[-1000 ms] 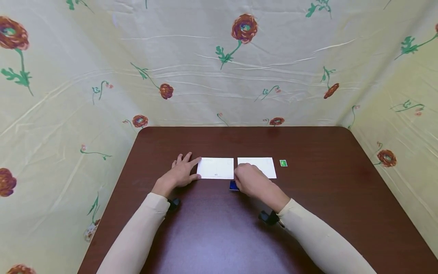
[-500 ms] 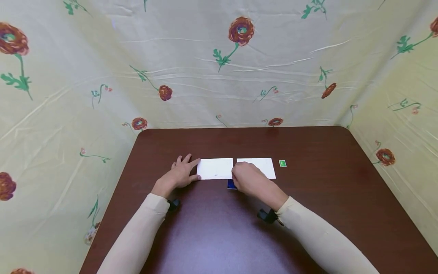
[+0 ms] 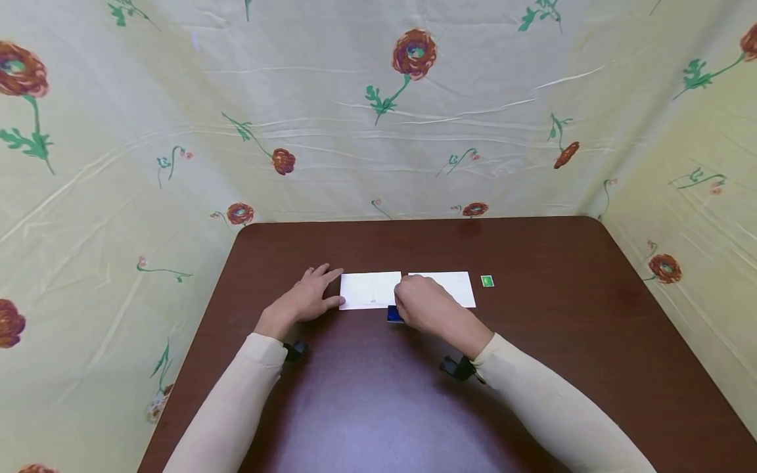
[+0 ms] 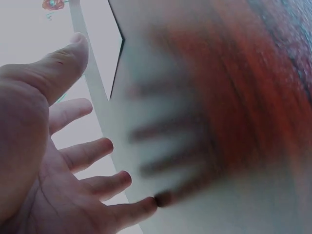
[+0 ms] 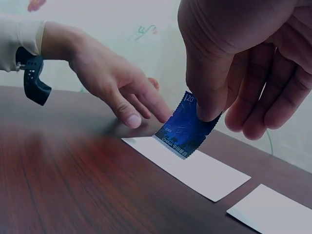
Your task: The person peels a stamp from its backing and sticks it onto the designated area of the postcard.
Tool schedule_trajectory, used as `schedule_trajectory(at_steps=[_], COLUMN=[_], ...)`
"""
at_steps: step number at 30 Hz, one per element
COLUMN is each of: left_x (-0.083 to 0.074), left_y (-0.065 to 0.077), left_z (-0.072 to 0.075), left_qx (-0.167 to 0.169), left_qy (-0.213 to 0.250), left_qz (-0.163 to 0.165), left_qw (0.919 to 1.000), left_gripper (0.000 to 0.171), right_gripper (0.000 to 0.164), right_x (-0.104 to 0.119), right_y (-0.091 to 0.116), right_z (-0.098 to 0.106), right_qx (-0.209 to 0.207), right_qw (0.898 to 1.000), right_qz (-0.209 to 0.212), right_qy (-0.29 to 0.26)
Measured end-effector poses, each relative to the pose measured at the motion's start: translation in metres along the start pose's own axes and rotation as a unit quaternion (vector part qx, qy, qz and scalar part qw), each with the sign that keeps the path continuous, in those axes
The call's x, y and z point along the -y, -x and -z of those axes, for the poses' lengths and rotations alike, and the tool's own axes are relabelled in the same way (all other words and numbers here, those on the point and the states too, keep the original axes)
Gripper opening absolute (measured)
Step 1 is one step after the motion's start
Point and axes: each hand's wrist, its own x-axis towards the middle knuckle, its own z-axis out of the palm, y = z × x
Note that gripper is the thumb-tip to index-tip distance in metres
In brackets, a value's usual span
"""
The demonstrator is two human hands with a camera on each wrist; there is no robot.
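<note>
My right hand (image 3: pixel 427 303) pinches a dark blue postage stamp (image 5: pixel 181 127) between thumb and fingers. In the right wrist view the stamp hangs tilted, its perforated edges and "120" showing, and overlaps the left white card (image 5: pixel 204 173). From the head, the blue stamp (image 3: pixel 394 315) shows at the lower right corner of that postcard-like card (image 3: pixel 368 290), which has faint printing. My left hand (image 3: pixel 303 299) has its fingers spread, thumb and index fingertips right at the card's left edge. The left wrist view shows the left hand (image 4: pixel 73 165) with fingers extended, holding nothing.
A second white card (image 3: pixel 455 286) lies just right of the first, partly hidden by my right hand. Beyond it lies a green stamp (image 3: pixel 487 281) with a white border. The dark brown table (image 3: pixel 532 341) ends at a floral cloth (image 3: pixel 331 131) on three sides.
My right hand has moved slightly left with the blue stamp, towards the left card. My left hand has drawn back a little to the left, off the card's edge.
</note>
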Motion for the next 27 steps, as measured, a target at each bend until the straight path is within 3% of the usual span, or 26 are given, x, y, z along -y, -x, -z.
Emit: schedule_trajectory(at_steps=[12, 27], left_x=[-0.002, -0.037], left_y=[0.007, 0.016], left_z=[0.007, 0.019], left_qx=[-0.04, -0.034], left_qy=[-0.015, 0.031], left_qz=[-0.019, -0.072], left_qw=[0.9989, 0.9964], left_gripper=[0.073, 0.066], right_gripper=[0.015, 0.014], right_x=[0.004, 0.005], right_y=[-0.006, -0.01], right_z=[0.006, 0.012], right_qx=[0.005, -0.015], right_qw=[1.0, 1.0], right_qz=[-0.009, -0.015], right_qy=[-0.004, -0.001])
